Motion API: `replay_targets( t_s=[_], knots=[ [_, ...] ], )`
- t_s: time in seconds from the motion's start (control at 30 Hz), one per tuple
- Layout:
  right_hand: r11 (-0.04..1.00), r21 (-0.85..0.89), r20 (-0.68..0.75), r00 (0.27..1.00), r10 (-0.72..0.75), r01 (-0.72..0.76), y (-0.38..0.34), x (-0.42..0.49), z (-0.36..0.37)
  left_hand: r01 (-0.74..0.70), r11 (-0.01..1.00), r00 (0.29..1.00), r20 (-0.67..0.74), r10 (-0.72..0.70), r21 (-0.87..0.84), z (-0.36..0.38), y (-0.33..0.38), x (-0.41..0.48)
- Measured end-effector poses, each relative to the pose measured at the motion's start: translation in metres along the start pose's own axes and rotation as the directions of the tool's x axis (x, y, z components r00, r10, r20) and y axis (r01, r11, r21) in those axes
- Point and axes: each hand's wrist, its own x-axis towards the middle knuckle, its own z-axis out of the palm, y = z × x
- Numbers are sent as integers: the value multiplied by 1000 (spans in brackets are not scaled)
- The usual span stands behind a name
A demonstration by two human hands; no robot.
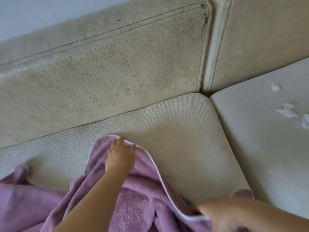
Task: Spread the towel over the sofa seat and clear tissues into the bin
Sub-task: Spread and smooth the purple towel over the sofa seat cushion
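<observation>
The purple towel point(133, 198) lies bunched on the seat point(175, 131), cut off at 6 o'clock. Left hand point(120, 154) grips its edge; right hand point(222, 216) is blurred, fingers unreadable. Tissues point(286, 111) lie at 3 o'clock.

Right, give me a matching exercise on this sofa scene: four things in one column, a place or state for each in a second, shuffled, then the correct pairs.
Things
1. towel
2. tissues
3. left hand
4. right hand

Places or states
A. scattered on the right seat cushion
B. blurred, at the towel's white edge, low in the picture
C. purple, bunched on the left seat cushion
D. fingers on the towel's far edge

Pairs: 1-C, 2-A, 3-D, 4-B
</observation>
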Motion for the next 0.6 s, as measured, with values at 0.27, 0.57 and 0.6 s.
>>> replay_targets(
  t_s=[0.27, 0.57, 0.6],
  knots=[
    [877, -64, 521, 766, -377, 476, 34, -23, -48, 254, 962, 949, 216, -227, -103, 33, 2, -1],
    [922, -30, 400, 850, -342, 385, 5, -6, -15, 351, 925, 935, 114, -337, -146, 45, 2, 12],
    [907, -25, 490, 796, -355, 420, 9, -6, -18, 366, 924, 930, 72, -360, -113, 42, 0, 14]
  ],
)
